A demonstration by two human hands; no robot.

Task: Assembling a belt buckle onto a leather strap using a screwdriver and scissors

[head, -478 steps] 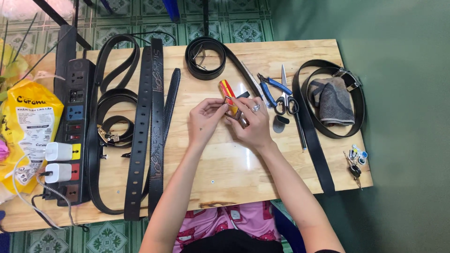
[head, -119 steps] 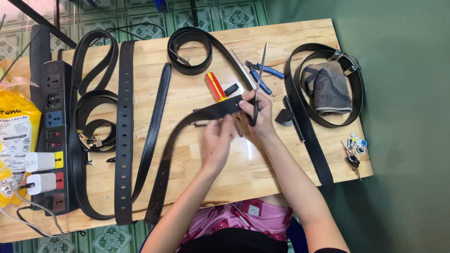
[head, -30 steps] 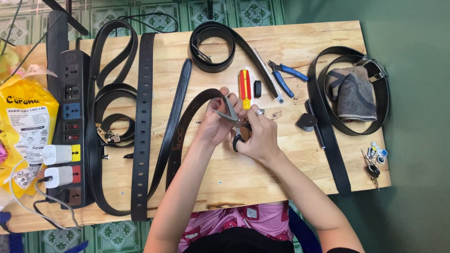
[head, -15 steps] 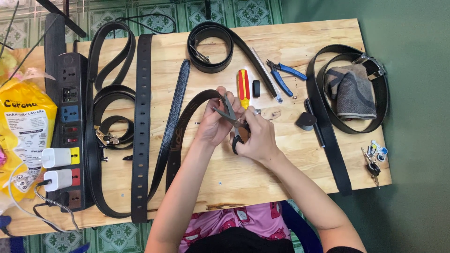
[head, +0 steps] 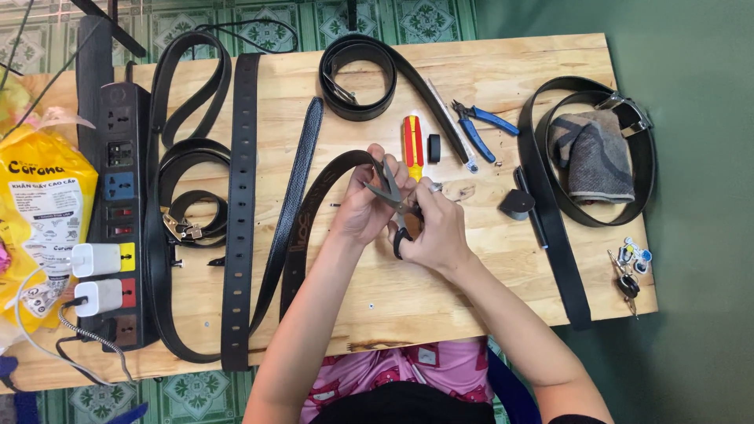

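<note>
here, the left hand [head: 363,206] grips the end of a black belt [head: 302,228] over the middle of the wooden table [head: 471,290]. the right hand [head: 434,232] is closed on scissors [head: 390,192], blades at the belt end. a red-and-yellow screwdriver [head: 413,145] lies just beyond; blue pliers [head: 481,126] lie further right.

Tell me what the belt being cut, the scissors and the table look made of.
Belt: looks like black leather or faux leather, matte, with an embossed pattern along it; which one, I can't tell.
Scissors: grey metal blades, dull sheen; the handle loop looks like dark plastic.
Table: light wood with visible grain and joined strips, smooth and probably sealed.
</note>
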